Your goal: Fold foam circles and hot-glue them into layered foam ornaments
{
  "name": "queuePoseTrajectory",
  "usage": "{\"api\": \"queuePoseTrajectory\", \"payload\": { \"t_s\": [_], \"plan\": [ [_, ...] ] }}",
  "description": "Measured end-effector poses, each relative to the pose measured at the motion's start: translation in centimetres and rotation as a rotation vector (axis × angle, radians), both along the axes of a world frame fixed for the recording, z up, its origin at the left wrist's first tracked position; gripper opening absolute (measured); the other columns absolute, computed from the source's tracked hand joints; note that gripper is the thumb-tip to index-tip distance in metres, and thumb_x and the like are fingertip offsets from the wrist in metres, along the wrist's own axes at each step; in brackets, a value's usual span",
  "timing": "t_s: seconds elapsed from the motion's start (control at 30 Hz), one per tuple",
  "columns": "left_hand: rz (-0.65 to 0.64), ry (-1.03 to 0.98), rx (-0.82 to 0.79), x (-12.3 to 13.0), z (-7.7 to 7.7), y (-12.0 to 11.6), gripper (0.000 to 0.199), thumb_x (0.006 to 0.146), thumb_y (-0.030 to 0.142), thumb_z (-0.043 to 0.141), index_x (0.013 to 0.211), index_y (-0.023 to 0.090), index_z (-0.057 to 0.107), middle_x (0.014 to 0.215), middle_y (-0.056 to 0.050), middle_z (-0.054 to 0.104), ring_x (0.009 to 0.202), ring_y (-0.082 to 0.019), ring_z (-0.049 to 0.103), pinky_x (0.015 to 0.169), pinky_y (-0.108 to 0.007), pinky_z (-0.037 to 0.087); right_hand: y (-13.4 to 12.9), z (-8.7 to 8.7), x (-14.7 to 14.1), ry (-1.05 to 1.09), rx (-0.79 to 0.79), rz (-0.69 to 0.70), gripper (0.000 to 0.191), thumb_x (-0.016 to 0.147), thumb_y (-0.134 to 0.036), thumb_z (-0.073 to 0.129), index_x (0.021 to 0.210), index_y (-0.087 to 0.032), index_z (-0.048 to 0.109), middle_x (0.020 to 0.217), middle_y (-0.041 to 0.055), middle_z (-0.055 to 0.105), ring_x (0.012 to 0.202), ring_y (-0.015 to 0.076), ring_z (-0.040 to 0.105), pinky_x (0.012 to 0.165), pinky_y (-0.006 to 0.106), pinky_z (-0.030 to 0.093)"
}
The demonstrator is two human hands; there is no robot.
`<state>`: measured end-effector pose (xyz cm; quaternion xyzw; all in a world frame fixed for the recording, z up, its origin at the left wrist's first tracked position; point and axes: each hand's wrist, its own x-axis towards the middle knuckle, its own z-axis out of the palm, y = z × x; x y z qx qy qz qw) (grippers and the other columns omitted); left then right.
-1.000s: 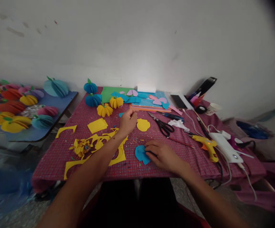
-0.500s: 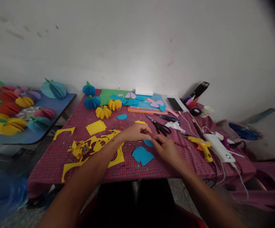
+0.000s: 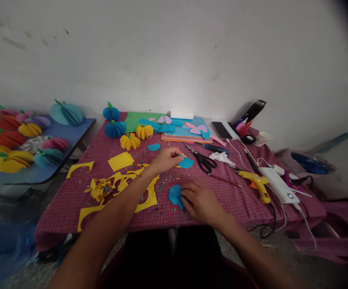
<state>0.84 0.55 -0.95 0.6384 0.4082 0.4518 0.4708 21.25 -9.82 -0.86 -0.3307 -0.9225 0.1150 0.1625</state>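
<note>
Pinched in my left hand [image 3: 168, 159] is a folded blue paper piece [image 3: 186, 162], held just above the cloth. Lower and to the right, my right hand [image 3: 202, 202] has its fingers curled on the edge of a small pile of blue paper circles [image 3: 175, 195], partly hiding it. One more blue half-circle [image 3: 154, 147] lies flat beyond my left hand. Yellow paper offcuts [image 3: 148, 196] with round holes spread under and beside my left forearm. A stack of yellow paper squares [image 3: 120, 161] rests to the left.
Black-handled scissors [image 3: 203, 160], a red pencil [image 3: 225, 180] and a yellow glue gun [image 3: 255, 184] lie on the right, near a white power strip [image 3: 278, 185] with cables. Yellow paper pumpkins [image 3: 130, 141] stand at the back left. A blue side table [image 3: 80, 134] carries more pumpkins.
My hands have moved apart. The left now holds the folded blue piece alone, slightly farther forward; the right has come down toward me onto the blue circles.
</note>
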Motion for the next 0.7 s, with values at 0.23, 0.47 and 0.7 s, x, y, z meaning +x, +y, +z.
{"api": "queuePoseTrajectory", "payload": {
  "t_s": [0.23, 0.47, 0.7],
  "plan": [
    [-0.242, 0.084, 0.013, 0.1, 0.5, -0.7, 0.024, 0.086, 0.040, 0.063, 0.085, 0.016, 0.066, 0.075, 0.001, 0.060, 0.067, -0.011, 0.052, 0.061, -0.023, 0.040, 2.8, 0.3, 1.4, 0.181, -0.014, -0.309, 0.022, 0.098, -0.028, 0.051, 0.086, -0.022, 0.069, 0.082, 0.0049, 0.072, 0.073, 0.0204, 0.065, 0.067, 0.032, 0.048],
    [-0.335, 0.101, -0.022, 0.4, 1.1, -1.3, 0.030, 0.087, 0.045, 0.062, 0.084, 0.015, 0.068, 0.074, 0.000, 0.059, 0.066, -0.011, 0.050, 0.059, -0.023, 0.038, 4.5, 0.7, 1.0, 0.230, -0.073, -0.468, 0.025, 0.094, -0.033, 0.056, 0.075, -0.022, 0.068, 0.069, 0.0016, 0.070, 0.060, 0.0184, 0.063, 0.056, 0.029, 0.041],
    [-0.116, -0.004, -0.016, 0.4, -0.6, 0.0, 0.016, 0.079, 0.030, 0.069, 0.080, 0.015, 0.064, 0.075, 0.000, 0.063, 0.068, -0.011, 0.056, 0.064, -0.024, 0.043, 3.2, 1.2, 2.8, 0.398, -0.116, -0.313, 0.026, 0.091, -0.027, 0.061, 0.117, -0.023, 0.065, 0.105, 0.0087, 0.073, 0.091, 0.0237, 0.068, 0.079, 0.039, 0.055]
  ]
}}
